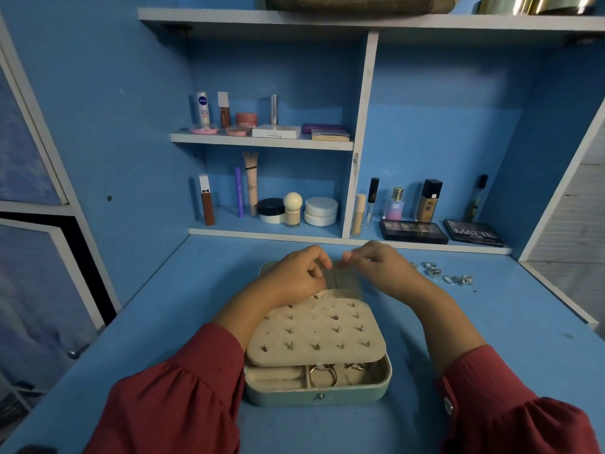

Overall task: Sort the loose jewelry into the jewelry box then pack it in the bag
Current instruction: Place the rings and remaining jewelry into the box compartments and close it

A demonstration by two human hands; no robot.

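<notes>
while both hands work behind the earring panel, here is how things lie, left to right:
left hand point(296, 276): fingers curled, pinching something small at the lid pocket; the piece itself is too blurred to name.
jewelry box point(319, 393): open on the surface, light, rigid; lift by its side walls.
right hand point(376, 263): fingers pinching, likely a thin chain.
loose rings point(440, 273): right of box, tiny, hard, slippery; pinch by the band.

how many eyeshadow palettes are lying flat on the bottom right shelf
2. One black palette lies beside the foundation bottle; the second, marked MATTE, lies to its right. Both are flat at the shelf's front edge. None seems hidden.
</notes>
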